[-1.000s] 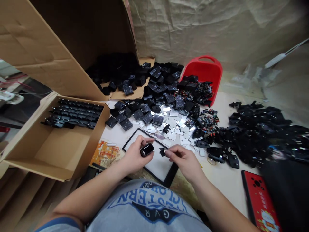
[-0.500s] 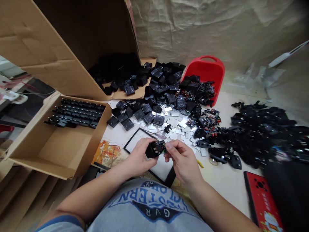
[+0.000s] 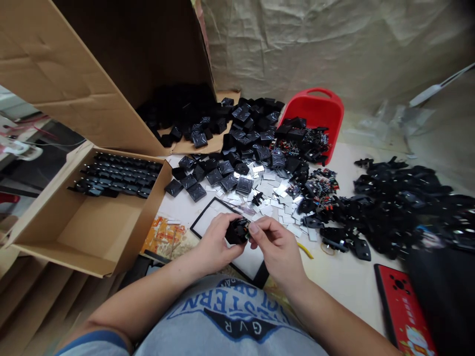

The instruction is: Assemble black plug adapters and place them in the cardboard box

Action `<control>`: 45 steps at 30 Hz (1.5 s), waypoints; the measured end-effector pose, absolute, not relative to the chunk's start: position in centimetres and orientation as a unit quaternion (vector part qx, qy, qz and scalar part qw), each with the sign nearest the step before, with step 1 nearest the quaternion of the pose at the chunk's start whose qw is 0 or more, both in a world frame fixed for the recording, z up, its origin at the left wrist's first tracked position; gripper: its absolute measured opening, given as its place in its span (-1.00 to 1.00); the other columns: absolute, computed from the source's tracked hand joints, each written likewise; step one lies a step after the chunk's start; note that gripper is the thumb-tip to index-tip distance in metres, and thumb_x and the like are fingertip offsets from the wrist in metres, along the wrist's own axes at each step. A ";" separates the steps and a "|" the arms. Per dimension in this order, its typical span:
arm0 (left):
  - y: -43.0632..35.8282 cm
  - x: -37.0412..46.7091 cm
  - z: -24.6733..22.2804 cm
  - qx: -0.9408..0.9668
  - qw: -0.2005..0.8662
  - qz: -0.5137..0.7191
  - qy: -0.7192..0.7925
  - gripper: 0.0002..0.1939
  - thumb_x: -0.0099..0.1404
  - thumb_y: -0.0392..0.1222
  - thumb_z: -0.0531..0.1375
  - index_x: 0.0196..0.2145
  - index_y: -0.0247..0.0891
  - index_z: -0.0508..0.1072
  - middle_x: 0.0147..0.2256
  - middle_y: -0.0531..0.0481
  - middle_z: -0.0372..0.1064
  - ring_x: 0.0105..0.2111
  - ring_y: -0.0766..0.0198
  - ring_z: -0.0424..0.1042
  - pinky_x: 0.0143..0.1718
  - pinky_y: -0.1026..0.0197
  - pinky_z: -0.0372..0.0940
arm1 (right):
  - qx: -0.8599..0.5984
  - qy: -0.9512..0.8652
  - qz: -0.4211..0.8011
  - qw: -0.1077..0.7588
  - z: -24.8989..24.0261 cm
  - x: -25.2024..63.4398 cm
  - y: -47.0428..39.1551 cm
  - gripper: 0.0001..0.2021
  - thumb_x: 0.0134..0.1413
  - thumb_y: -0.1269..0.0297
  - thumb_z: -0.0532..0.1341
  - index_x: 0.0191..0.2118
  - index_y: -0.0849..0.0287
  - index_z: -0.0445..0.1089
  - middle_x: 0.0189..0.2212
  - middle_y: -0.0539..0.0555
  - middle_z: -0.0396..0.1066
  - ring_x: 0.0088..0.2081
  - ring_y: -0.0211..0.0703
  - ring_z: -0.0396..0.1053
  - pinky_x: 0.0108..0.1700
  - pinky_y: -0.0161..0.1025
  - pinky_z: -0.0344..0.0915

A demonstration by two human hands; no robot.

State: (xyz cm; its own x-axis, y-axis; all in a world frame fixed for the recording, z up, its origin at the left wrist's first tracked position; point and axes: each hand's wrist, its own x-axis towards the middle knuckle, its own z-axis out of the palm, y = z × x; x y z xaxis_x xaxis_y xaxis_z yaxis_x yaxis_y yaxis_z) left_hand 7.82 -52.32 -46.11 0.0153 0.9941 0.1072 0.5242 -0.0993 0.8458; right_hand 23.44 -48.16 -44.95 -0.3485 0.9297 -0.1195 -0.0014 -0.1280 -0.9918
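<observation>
My left hand [image 3: 218, 239] is closed around a black plastic charger housing [image 3: 234, 233], its open side turned toward my right hand. With thumb and forefinger, my right hand [image 3: 276, 247] pinches a small circuit board [image 3: 246, 231] at the mouth of the housing. The board sits partly inside, and my fingertips hide much of it. Under both hands lies a white panel with a black frame [image 3: 208, 213]. Beyond them, silver metal plates [image 3: 285, 200] are spread on the table beside several black housings [image 3: 196, 192].
An open cardboard box [image 3: 100, 217] at left holds rows of black units [image 3: 118, 170]. A red scoop [image 3: 315, 106] with circuit boards stands at the back. Black plastic parts [image 3: 404, 198] are heaped at right, near a red phone case [image 3: 404, 306]. Yellow-handled tweezers or a similar tool [image 3: 306, 250] lie close by.
My right hand has moved slightly left, bringing the circuit board deeper into the housing. The housing has tilted a little in my left hand.
</observation>
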 end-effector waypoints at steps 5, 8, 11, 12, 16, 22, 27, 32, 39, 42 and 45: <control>-52.4 7.8 -46.4 0.658 0.302 0.382 0.575 -0.57 0.11 -0.34 0.19 -0.04 -0.22 0.27 -0.17 -0.08 0.36 -0.13 0.12 0.36 -0.10 0.08 0.28 | -0.419 -0.578 0.599 0.361 -45.6 23.5 -48.0 -0.74 0.14 0.04 0.25 -0.41 0.12 0.36 -0.45 -0.02 0.33 -0.42 -0.22 0.26 -0.35 -0.26 0.21; -52.5 7.8 -46.6 0.659 0.307 0.377 0.574 -0.59 0.12 -0.35 0.19 -0.05 -0.22 0.26 -0.18 -0.07 0.35 -0.14 0.12 0.35 -0.10 0.08 0.27 | -0.419 -0.562 0.641 0.312 -45.9 23.8 -47.7 -0.72 0.11 -0.01 0.25 -0.25 0.10 0.40 -0.39 -0.01 0.38 -0.41 -0.22 0.28 -0.33 -0.25 0.23; -52.5 7.8 -46.7 0.672 0.305 0.356 0.573 -0.59 0.12 -0.36 0.19 -0.06 -0.22 0.26 -0.20 -0.07 0.34 -0.16 0.11 0.34 -0.11 0.06 0.27 | -0.430 -0.554 0.649 0.293 -45.8 24.1 -47.4 -0.69 0.06 -0.04 0.28 -0.24 0.10 0.42 -0.39 0.00 0.41 -0.36 -0.19 0.31 -0.27 -0.23 0.26; -52.5 7.8 -46.7 0.676 0.302 0.350 0.574 -0.59 0.12 -0.36 0.19 -0.06 -0.22 0.25 -0.21 -0.07 0.34 -0.16 0.11 0.34 -0.11 0.05 0.27 | -0.430 -0.553 0.653 0.287 -45.6 24.2 -47.3 -0.69 0.05 -0.04 0.29 -0.28 0.11 0.42 -0.41 0.00 0.41 -0.35 -0.17 0.32 -0.26 -0.22 0.27; -52.3 7.7 -46.4 0.675 0.303 0.356 0.571 -0.56 0.10 -0.38 0.18 -0.04 -0.20 0.24 -0.19 -0.07 0.34 -0.16 0.11 0.34 -0.10 0.05 0.26 | -0.414 -0.488 0.711 0.294 -45.4 23.9 -47.2 -0.68 -0.02 -0.02 0.35 -0.25 0.10 0.43 -0.36 0.01 0.43 -0.31 -0.15 0.35 -0.25 -0.22 0.31; -53.1 8.0 -46.2 0.718 0.256 0.368 0.532 -0.45 0.07 -0.44 0.14 0.02 -0.17 0.20 -0.10 -0.12 0.33 -0.09 0.06 0.31 -0.06 -0.01 0.25 | -0.350 -0.402 0.798 0.282 -46.9 22.7 -49.5 -0.60 0.09 -0.01 0.27 0.01 0.00 0.35 -0.03 0.10 0.42 0.00 -0.02 0.36 -0.08 -0.12 0.37; -53.5 8.8 -46.6 0.727 0.191 0.398 0.526 -0.42 0.01 -0.47 0.11 0.02 -0.21 0.22 -0.14 -0.13 0.33 -0.13 0.05 0.30 -0.08 -0.03 0.24 | -0.316 -0.517 0.712 0.355 -47.9 22.3 -49.9 -0.65 0.19 -0.01 0.19 0.00 0.03 0.28 -0.06 0.09 0.42 0.02 -0.08 0.36 0.11 -0.11 0.26; -52.2 7.3 -46.4 0.611 0.304 0.391 0.618 -0.60 0.17 -0.28 0.22 -0.02 -0.19 0.29 -0.09 -0.12 0.36 -0.06 0.06 0.34 0.01 -0.03 0.22 | -0.373 -0.723 0.519 0.262 -47.7 24.2 -43.8 -0.69 0.26 0.10 0.08 0.04 0.06 0.32 -0.01 0.16 0.38 0.02 0.00 0.34 0.09 -0.03 0.26; -52.1 6.1 -46.8 0.517 0.450 0.425 0.592 -0.56 0.21 -0.19 0.26 0.03 -0.16 0.27 -0.08 -0.06 0.36 -0.05 0.17 0.35 0.07 0.10 0.19 | -0.477 -0.812 0.253 0.222 -50.3 25.0 -37.8 -0.71 -0.03 0.44 0.13 -0.14 0.21 0.44 -0.19 0.24 0.45 -0.11 0.11 0.37 -0.04 0.01 0.29; -52.0 6.4 -47.0 0.496 0.478 0.415 0.594 -0.52 0.18 -0.17 0.29 0.02 -0.18 0.26 -0.18 -0.02 0.34 -0.18 0.21 0.34 -0.08 0.16 0.25 | -0.480 -0.782 0.323 0.233 -49.3 24.9 -39.1 -0.71 0.02 0.38 0.12 -0.12 0.17 0.45 -0.33 0.11 0.49 -0.29 -0.04 0.41 -0.18 -0.11 0.34; -51.4 6.9 -46.8 0.447 0.558 0.421 0.559 -0.58 0.17 -0.07 0.31 -0.06 -0.20 0.32 -0.27 0.04 0.34 -0.30 0.28 0.33 -0.22 0.23 0.25 | -0.412 -0.710 0.531 0.210 -46.9 24.9 -41.7 -0.72 0.05 0.27 0.16 -0.11 0.15 0.47 -0.44 0.03 0.48 -0.42 -0.14 0.39 -0.35 -0.20 0.33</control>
State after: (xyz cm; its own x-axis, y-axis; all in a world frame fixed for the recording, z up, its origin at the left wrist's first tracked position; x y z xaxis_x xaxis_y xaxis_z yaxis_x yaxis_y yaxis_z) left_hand 6.89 -51.38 -46.78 0.0220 0.9689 -0.2464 0.0306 0.2457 0.9689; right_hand 24.94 -41.68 -46.94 -0.5734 0.8073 -0.1396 0.3619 0.0968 -0.9272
